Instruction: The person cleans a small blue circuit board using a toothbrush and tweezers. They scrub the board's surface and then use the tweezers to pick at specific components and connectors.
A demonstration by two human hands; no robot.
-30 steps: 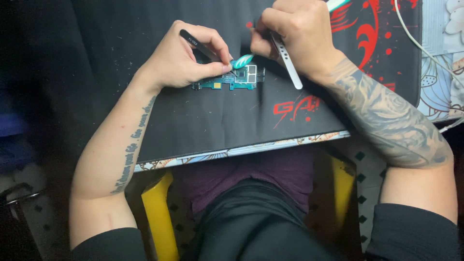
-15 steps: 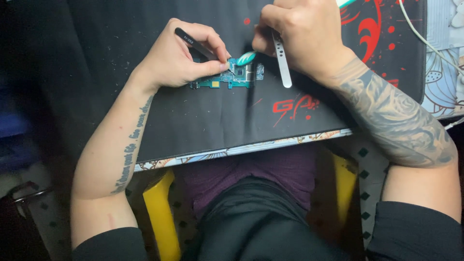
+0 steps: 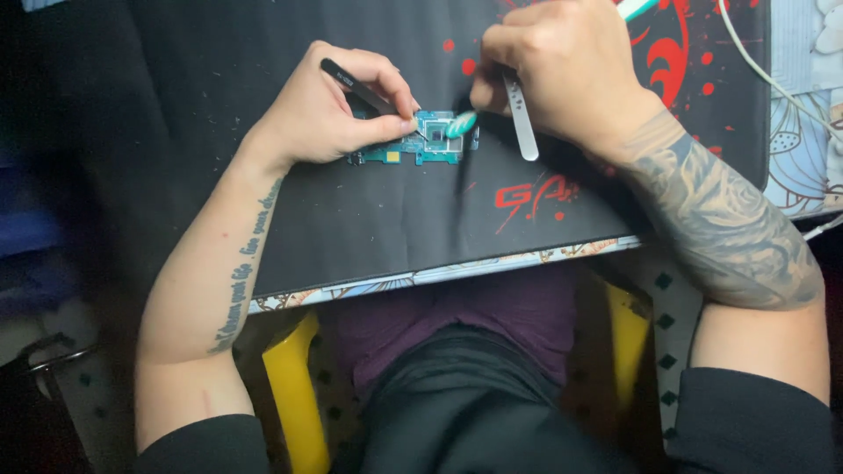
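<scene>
Small green circuit board [image 3: 413, 147] lies on black mat [image 3: 369, 228], centre-far on tabletop; left hand [image 3: 329, 110] fingers pinch black tweezers [image 3: 356, 86] and press board's edge; right hand [image 3: 566, 66] fingers grip teal-tipped brush [image 3: 461, 123] touching board, silver tweezers [image 3: 520, 118] tucked under palm.

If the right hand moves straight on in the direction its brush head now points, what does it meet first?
The right hand aims its green-and-white brush head down-left at the small circuit board. It would likely meet the board's square chip first, then the left hand thumb pinning the board. Whether the bristles already touch is unclear.
</scene>
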